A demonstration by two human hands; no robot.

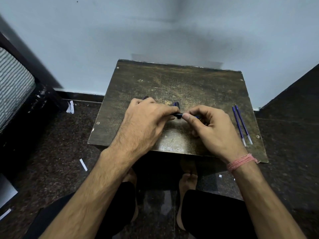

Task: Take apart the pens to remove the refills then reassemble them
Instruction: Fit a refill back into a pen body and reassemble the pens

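At the centre of the frame, over the counter (198, 80), a dark pen (178, 115) is gripped by both hands: the left hand (146, 116) curls round its barrel, the right hand (212, 125) pinches the other end. Behind them lies another dark pen part (176, 104). Two blue refills (241, 125) rest side by side at the counter's right edge.

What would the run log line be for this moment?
step: pen disassembly | left hand: grips pen barrel | right hand: pinches other end | two refills: on table, right side
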